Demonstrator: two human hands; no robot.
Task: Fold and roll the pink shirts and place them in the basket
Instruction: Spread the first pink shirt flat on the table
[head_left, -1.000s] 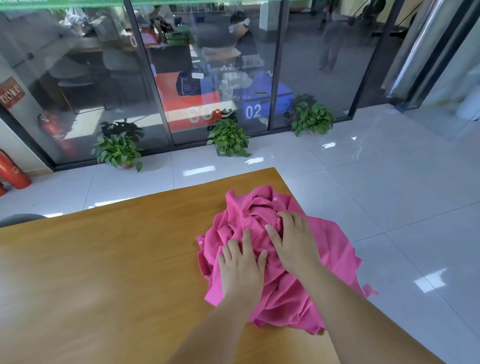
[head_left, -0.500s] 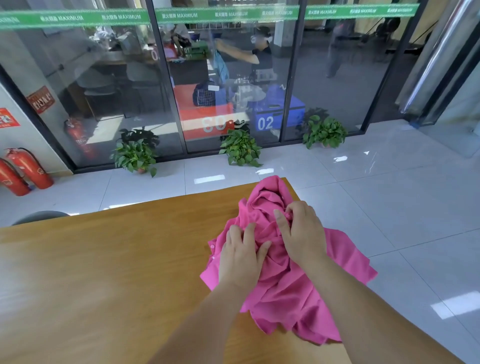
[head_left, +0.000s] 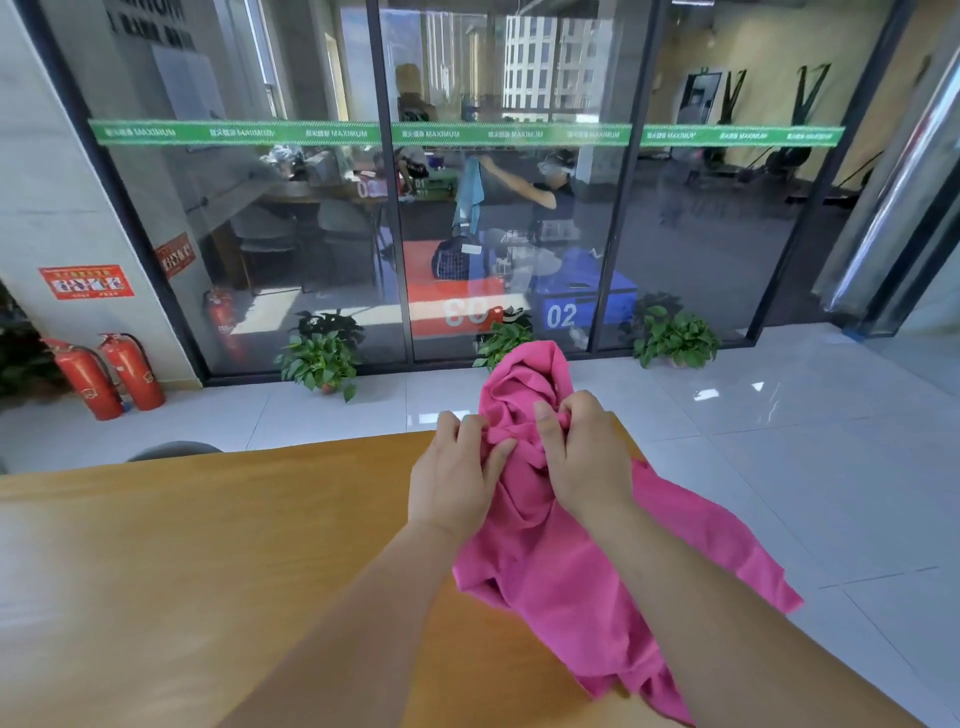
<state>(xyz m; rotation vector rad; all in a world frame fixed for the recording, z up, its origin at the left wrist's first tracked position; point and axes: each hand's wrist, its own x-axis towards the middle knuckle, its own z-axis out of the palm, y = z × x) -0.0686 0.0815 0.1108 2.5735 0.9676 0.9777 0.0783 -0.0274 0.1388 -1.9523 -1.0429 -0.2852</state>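
A crumpled pink shirt (head_left: 566, 561) hangs bunched at the far right corner of the wooden table (head_left: 182, 561). Its upper part is lifted off the table, and the lower part drapes over the right edge. My left hand (head_left: 457, 478) grips a fold of the cloth with curled fingers. My right hand (head_left: 582, 452) grips the cloth right beside it, fingers curled into the fabric. No basket is in view.
Beyond the table lie white floor tiles (head_left: 779, 467) and a glass wall with potted plants (head_left: 322, 353) along its base. Two red fire extinguishers (head_left: 114, 374) stand at the left. A chair back (head_left: 174, 449) shows behind the table's far edge.
Both hands went from lying flat on the shirt to gripping it, and they lifted its upper part off the table. The view tilted upward.
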